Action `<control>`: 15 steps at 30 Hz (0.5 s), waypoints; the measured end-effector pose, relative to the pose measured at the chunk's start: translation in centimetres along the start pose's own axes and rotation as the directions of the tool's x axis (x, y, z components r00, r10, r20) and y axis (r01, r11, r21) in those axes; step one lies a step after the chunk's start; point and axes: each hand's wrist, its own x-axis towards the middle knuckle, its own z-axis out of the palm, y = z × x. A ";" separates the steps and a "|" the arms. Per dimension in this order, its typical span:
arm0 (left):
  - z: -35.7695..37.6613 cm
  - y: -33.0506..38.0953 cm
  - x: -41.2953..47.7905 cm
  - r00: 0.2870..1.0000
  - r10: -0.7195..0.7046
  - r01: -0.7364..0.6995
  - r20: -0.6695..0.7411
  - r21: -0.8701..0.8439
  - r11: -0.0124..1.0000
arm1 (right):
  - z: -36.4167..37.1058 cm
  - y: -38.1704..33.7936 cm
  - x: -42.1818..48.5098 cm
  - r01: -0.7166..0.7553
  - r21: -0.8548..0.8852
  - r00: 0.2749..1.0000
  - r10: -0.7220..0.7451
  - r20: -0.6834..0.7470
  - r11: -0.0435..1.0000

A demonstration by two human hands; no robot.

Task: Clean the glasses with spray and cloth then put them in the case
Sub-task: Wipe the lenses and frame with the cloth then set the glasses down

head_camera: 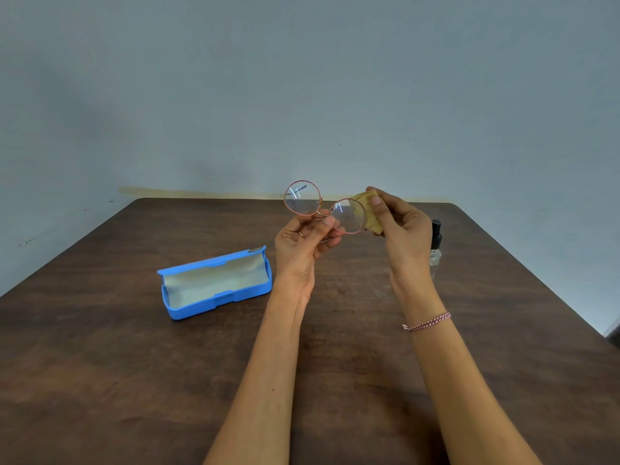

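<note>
The left hand (303,239) pinches the round glasses (324,207) at the middle, up above the tabletop (134,364). The right hand (401,226) pinches a yellow cloth (367,213) on one lens. The blue case (214,283) lies open with nothing inside. The spray bottle (436,243) stands behind the right hand.

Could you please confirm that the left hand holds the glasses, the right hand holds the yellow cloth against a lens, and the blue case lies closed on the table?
Not quite: the head view shows the case open on the table, its pale lining visible. The left hand does hold the glasses, and the right hand holds the cloth against a lens.
</note>
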 end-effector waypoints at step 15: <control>0.5 0.0 -0.3 0.992 -0.078 0.097 0.101 -0.195 0.976 | -0.3 -0.3 0.0 -0.027 0.011 0.993 0.026 0.116 1.000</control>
